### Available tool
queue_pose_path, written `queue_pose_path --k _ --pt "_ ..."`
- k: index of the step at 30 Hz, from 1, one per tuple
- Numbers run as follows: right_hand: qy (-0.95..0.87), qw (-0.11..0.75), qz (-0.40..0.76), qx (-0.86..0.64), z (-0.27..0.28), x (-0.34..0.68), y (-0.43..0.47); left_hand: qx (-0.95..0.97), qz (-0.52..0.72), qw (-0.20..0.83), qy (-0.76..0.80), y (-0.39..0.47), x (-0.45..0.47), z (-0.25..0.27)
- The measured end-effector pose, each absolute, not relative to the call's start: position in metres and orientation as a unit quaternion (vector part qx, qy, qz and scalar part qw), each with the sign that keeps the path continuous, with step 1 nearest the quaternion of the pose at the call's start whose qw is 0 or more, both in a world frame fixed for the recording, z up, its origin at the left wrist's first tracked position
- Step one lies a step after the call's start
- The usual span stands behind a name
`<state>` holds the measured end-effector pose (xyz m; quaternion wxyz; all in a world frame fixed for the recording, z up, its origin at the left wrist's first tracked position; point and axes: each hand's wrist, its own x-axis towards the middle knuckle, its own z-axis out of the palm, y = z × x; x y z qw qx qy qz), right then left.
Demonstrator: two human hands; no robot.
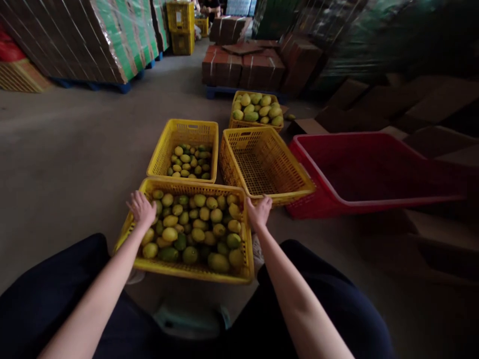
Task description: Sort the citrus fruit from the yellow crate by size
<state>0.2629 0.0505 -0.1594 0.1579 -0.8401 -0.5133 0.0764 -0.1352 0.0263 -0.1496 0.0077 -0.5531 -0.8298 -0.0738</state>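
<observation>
Between my legs on the floor sits a yellow plastic crate point(194, 278) partly filled with yellow and green lemons point(198, 234). My left hand point(142, 209) grips its left rim near the far corner, thumb towards the inside. On the opposite side, my right hand point(259, 212) grips the right rim near the far corner, its fingers close to an empty yellow crate point(262, 169). Directly beyond the near crate stands another yellow crate point(159, 149), holding smaller lemons point(190, 160).
A red tub point(318, 184) stands at right, with cardboard point(441, 104) around it. Farther back are a full fruit crate point(256, 108), stacked cartons point(243, 67) on a blue pallet, wrapped pallet loads point(123, 40) and stacked yellow crates point(180, 27). Part of a person point(210, 6) shows at the back.
</observation>
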Motion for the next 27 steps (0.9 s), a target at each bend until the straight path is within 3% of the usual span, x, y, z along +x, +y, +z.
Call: queue_pose_path --k 6,27 --pt "-0.48 0.077 0.194 -0.852 -0.161 0.223 -0.009 -0.448 0.03 -0.152 -0.88 0.012 -0.192 -0.136" --pt "-0.453 0.036 0.214 -0.865 -0.149 0.229 -0.087 -0.417 0.022 -0.153 -0.896 -0.039 -0.175 -0.142"
